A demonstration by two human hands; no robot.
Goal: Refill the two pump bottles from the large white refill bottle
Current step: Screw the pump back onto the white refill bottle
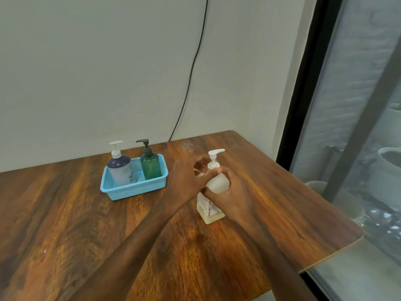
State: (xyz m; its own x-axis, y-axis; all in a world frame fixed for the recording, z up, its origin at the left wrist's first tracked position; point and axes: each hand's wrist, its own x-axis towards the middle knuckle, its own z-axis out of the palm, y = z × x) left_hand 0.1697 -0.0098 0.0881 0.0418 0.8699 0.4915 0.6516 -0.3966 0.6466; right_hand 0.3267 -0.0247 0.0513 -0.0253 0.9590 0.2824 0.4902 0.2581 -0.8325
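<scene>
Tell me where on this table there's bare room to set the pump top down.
Widest bare patch: the near-left tabletop, in front of the blue basket and left of the left forearm. Another lies right of the white refill bottle, toward the window-side edge. Crowded: between basket and bottle, where the left hand and right hand meet.

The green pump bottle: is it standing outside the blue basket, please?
No, the green pump bottle stands upright inside the blue basket.
</scene>
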